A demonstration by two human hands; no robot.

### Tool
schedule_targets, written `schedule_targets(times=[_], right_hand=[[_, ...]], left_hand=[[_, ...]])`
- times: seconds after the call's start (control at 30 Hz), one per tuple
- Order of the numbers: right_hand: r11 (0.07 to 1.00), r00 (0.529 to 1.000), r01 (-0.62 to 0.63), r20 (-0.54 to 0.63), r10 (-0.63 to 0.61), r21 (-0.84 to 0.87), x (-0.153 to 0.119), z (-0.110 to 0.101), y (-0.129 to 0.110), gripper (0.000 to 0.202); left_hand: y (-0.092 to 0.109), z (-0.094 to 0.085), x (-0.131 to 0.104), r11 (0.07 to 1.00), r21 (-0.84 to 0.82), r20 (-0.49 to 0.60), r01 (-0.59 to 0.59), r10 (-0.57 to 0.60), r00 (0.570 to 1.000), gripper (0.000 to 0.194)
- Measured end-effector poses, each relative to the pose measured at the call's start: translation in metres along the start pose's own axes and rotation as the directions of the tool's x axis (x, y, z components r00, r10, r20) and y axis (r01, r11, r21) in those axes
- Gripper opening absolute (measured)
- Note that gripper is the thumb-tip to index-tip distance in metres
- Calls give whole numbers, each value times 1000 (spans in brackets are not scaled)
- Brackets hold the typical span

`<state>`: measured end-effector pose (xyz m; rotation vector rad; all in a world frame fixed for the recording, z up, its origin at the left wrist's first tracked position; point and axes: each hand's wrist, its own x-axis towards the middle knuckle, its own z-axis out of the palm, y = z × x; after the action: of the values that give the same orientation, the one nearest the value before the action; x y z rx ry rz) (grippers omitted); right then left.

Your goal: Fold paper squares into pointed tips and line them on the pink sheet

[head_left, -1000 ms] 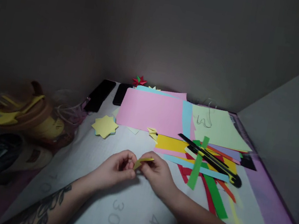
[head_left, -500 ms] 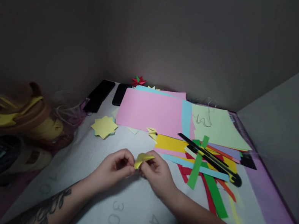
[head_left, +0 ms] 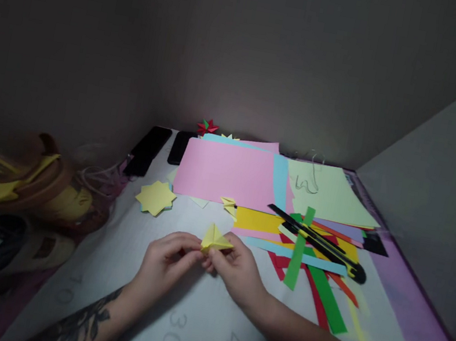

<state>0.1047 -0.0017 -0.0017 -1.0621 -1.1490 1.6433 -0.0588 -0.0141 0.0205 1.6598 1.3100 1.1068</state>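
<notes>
A small folded yellow paper piece [head_left: 215, 240], with pointed triangular flaps, is held just above the white work surface [head_left: 140, 319]. My left hand [head_left: 170, 260] pinches its left edge between thumb and fingers. From the other side, my right hand [head_left: 237, 269] grips its lower right part, thumb in front. Beyond my hands lies another small folded yellow paper piece [head_left: 228, 204]. Left of that rests a yellow eight-pointed paper star [head_left: 156, 198] with a bluish layer under it.
Pink sheets [head_left: 227, 173] and pale green sheets [head_left: 325, 190] lie at the back. A box cutter [head_left: 321, 243] rests on coloured paper strips [head_left: 328, 291] at right. Dark phones [head_left: 150, 148] and a red paper star [head_left: 207, 127] are at back left, a brown-and-yellow container [head_left: 50, 180] at left.
The folded yellow paper has turned so its flaps now stand up and spread. My left fingers have closed onto its left edge. The view has shifted slightly.
</notes>
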Motion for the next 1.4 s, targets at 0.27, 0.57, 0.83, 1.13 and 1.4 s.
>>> schedule_targets(times=[0.27, 0.57, 0.83, 1.13, 1.4], right_hand=[[997, 999, 34, 31, -32, -67, 0, -3, 4, 24], [976, 999, 13, -34, -21, -216, 3, -8, -6, 20], [841, 912, 322, -93, -398, -435, 0, -10, -1, 15], [98, 652, 545, 347, -674, -833, -8, -9, -12, 7], [250, 723, 512, 255, -642, -822, -3, -11, -14, 11]], left_hand=[[0, 2, 3, 923, -223, -22, 315, -327, 945, 15], [-1, 1, 0, 977, -23, 68, 210, -208, 976, 12], [-4, -4, 2, 976, 213, 122, 48, -76, 990, 17], [-7, -2, -4, 902, 349, 209, -255, 190, 959, 13], [-2, -8, 1, 890, 372, 239, -264, 183, 954, 15]])
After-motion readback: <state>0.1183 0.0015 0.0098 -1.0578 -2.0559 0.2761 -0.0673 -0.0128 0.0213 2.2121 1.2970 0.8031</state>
